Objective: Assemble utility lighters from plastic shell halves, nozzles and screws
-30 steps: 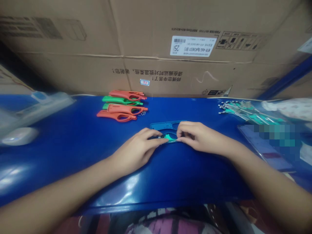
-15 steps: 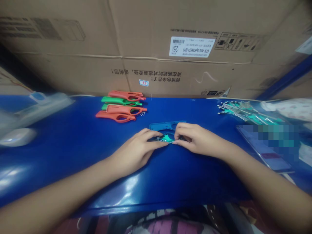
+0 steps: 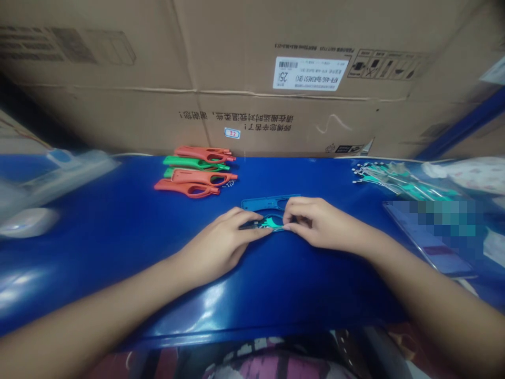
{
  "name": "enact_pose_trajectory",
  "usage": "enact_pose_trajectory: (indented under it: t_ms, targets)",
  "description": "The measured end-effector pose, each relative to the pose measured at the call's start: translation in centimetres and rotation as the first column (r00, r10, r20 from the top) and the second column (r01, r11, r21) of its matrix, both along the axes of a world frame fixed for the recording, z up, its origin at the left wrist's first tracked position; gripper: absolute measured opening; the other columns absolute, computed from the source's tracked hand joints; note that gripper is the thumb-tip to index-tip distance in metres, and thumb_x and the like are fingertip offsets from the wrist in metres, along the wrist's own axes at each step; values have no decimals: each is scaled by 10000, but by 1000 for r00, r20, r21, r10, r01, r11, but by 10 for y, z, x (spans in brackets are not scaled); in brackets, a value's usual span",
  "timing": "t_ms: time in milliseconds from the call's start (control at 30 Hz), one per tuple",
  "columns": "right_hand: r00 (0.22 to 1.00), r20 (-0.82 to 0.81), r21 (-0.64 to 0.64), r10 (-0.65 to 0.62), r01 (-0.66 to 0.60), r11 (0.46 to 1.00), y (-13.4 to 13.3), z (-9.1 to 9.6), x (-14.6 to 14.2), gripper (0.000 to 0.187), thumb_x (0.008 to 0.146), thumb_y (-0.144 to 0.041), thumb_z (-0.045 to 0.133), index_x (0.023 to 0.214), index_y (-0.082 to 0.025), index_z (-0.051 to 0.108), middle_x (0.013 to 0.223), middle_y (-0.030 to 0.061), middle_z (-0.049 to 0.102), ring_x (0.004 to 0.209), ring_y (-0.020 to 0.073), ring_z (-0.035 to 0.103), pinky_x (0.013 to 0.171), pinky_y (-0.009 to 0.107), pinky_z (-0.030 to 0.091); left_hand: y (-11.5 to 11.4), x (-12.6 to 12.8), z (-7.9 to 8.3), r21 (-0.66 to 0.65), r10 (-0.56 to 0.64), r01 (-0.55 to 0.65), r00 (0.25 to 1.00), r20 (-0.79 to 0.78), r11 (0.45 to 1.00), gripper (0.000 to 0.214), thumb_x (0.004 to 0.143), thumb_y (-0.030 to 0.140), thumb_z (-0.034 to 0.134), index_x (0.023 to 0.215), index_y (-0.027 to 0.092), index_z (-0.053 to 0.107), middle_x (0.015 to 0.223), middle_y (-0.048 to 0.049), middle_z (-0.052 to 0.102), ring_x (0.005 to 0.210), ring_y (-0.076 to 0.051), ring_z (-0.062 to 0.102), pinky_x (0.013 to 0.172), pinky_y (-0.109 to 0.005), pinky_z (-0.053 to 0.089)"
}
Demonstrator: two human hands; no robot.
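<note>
Between my hands lies a lighter casing half [image 3: 278, 229], blue, with a teal-green part [image 3: 273, 223] and pale wires inside it. My left hand [image 3: 226, 238] grips its left end, thumb along the near edge and fingers over the far side. At the right end, my right hand [image 3: 315, 221] is closed, with thumb and fingertips pinched at the casing; what exactly they pinch is hidden. Just beyond, a second blue casing half [image 3: 260, 203] lies flat, its right end partly covered by my right hand.
Several orange lighter casings [image 3: 193, 188] and a green casing [image 3: 189, 162] are piled at the back left. Wired teal parts [image 3: 394, 181] lie back right, near a phone [image 3: 426, 242]. A white rounded object [image 3: 27, 222] sits far left. A cardboard box [image 3: 236, 63] walls the back.
My right hand's thumb and fingertips have shifted slightly at the casing's right end. My left hand keeps its hold, and the other things stay where they were.
</note>
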State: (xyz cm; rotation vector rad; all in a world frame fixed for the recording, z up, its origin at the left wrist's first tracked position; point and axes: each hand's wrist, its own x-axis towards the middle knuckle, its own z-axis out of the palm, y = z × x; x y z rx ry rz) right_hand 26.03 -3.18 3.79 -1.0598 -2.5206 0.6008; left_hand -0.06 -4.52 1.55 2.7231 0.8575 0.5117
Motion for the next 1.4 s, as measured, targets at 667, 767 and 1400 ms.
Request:
enact_pose_trajectory:
  t_ms: [667, 767, 1400]
  targets:
    - [941, 113, -298, -319, 339, 893, 0, 13, -2, 38, 819, -186, 645, 792, -170, 669, 494, -81, 421, 454, 78, 392, 498, 220, 337, -3, 1, 4, -1, 7, -7, 994, -106, 1000, 524, 957, 69, 425, 1402, 308, 564, 1398, -91, 542, 1199, -270, 507, 1017, -484, 488]
    - [945, 123, -307, -303, 327, 894, 2, 13, 0, 58, 825, -220, 648, 811, -172, 679, 499, -78, 422, 466, 81, 365, 499, 224, 322, -3, 0, 3, 11, 12, -11, 992, -123, 1000, 516, 963, 80, 423, 1411, 298, 555, 1407, -93, 536, 1213, -275, 507, 1018, -482, 488]
    - [952, 99, 190, -291, 269, 944, 19, -12, 22, 32, 883, -207, 627, 909, -205, 609, 1082, 69, 572, 992, 235, 575, 886, 403, 475, 3, -12, 20, -23, 189, -194, 972, -137, 981, 349, 912, 231, 584, 1260, 217, 559, 1211, -72, 631, 1103, -264, 591, 944, -454, 526]
